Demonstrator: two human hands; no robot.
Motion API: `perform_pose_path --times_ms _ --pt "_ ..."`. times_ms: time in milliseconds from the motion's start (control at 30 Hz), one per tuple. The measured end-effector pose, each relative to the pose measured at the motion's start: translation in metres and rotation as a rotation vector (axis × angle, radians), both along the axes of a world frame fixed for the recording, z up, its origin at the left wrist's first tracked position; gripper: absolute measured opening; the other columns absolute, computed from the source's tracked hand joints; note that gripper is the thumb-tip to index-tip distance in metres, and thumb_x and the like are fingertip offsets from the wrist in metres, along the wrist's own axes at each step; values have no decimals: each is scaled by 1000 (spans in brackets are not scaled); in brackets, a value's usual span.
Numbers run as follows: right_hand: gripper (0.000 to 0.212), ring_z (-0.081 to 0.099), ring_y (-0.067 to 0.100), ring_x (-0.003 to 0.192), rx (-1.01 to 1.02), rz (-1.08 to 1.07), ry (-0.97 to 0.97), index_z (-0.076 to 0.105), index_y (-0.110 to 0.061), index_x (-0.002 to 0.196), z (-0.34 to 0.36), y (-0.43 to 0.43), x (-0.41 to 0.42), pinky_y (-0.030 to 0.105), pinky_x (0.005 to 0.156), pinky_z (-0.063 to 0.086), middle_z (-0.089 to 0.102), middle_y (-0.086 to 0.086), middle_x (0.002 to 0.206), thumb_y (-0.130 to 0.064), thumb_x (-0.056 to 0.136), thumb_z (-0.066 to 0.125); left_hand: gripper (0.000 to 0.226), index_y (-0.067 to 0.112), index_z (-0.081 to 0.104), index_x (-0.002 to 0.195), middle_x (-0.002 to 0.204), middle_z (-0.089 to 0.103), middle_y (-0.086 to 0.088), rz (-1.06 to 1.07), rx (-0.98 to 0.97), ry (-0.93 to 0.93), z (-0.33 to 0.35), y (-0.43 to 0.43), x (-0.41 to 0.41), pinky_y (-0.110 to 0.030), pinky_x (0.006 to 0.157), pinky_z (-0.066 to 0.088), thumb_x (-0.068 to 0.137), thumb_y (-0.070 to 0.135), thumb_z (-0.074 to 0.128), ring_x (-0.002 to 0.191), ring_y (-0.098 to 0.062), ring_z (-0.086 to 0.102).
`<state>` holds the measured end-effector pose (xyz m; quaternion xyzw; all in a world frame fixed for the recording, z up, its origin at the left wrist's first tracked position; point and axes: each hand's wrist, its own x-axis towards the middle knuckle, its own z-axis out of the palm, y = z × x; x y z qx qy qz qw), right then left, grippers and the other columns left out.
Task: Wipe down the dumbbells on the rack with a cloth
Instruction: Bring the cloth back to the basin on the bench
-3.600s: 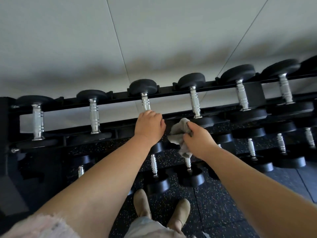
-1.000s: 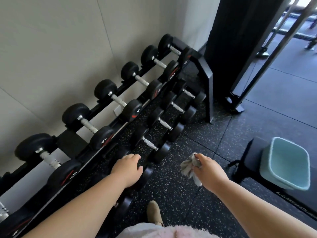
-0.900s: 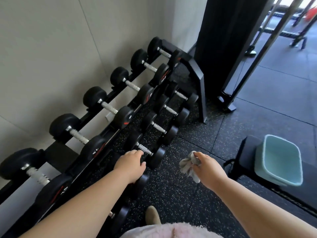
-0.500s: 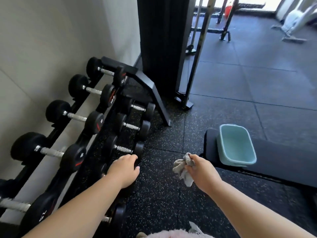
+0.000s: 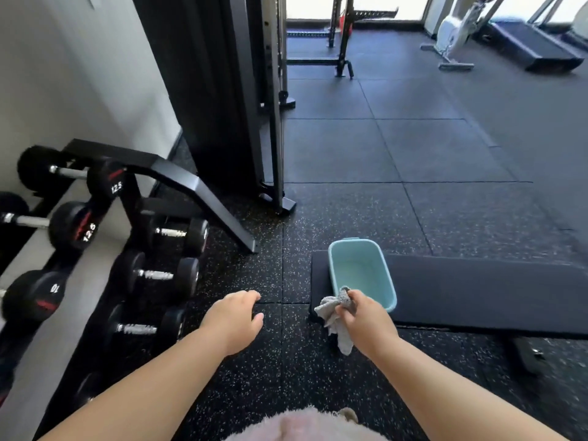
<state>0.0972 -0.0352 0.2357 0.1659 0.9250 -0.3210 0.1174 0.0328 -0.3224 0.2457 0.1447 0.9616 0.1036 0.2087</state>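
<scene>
The right hand [image 5: 366, 326] pinches a crumpled grey cloth [image 5: 332, 316] near a teal plastic basin [image 5: 386, 275], the left hand [image 5: 232, 319] is loosely curled and empty, and the black rubber dumbbells [image 5: 187, 237] sit apart on their black metal rack [image 5: 191, 183], none being wiped, progress unclear.

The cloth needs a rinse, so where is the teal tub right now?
In the head view, the teal tub sits right of centre on the left end of the black bench, just beyond the right hand gripping the grey cloth.
</scene>
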Motion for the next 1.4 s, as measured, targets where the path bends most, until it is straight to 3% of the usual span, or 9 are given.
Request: perform_pose_path --times_ms 200,467,533,667,833,1067,1167,1300,1400 --pt "33 65 24 101 0 -94 -21 60 -27 129 -10 95 -32 40 85 54 71 0 114 -41 99 60 49 27 47 150 145 57 8 -61 15 -22 -7 112 -34 -38 110 45 105 46 48 134 -18 52" --pt "16 65 15 89 -85 -149 -72 64 -33 110 -24 163 -48 39 80 57 71 -7 101 -39 96 59 52 27 46 150 144 58 5 -140 -26 -84 -35 194 -61 -41 109 47 103 46 49 132 -20 54" --pt "7 65 12 88 -106 -154 -83 65 -35 100 -24 173 -54 33 78 55 70 -10 99 -33 94 62 51 26 46 150 143 58 5 -153 -41 -91 -41 206 -71 -42 109 47 103 46 49 132 -20 54" --pt "21 66 3 85 -133 -115 -112 65 -41 84 -20 190 -69 17 68 51 69 -21 88 -21 88 63 46 25 51 143 137 61 3 -148 -68 -78 -49 230 -97 -43 104 48 102 46 48 127 -23 57" --pt "26 66 4 88 -116 -66 -165 70 -35 98 -30 216 -102 30 78 59 72 -18 95 -20 78 59 43 25 52 138 132 62 2 -129 -79 -67 -66 261 -142 -43 101 49 102 47 46 122 -24 58" --pt "26 67 4 85 -115 -12 -230 76 -38 106 -51 231 -153 21 73 54 74 -17 98 -30 85 63 37 26 57 128 117 66 5 -129 -123 -72 -93 280 -183 -42 90 52 100 48 46 108 -22 64" --pt "25 66 6 88 -112 11 -242 75 -36 113 -62 231 -171 16 72 49 71 -17 97 -28 91 67 39 25 56 129 120 65 4 -159 -140 -108 -101 279 -193 -42 92 52 100 48 46 111 -23 63" --pt "18 68 11 89 -93 44 -292 76 -34 107 -84 229 -192 30 81 56 75 -12 96 -29 92 66 38 26 55 131 121 65 4 -109 -124 -144 -113 278 -201 -42 93 52 101 48 47 112 -23 62" --pt "18 66 15 85 -4 124 -342 73 -32 107 -100 229 -204 35 79 56 73 -11 92 -34 90 66 39 26 54 132 122 64 3 -61 -107 -185 -122 279 -197 -43 94 52 100 47 47 114 -24 62"
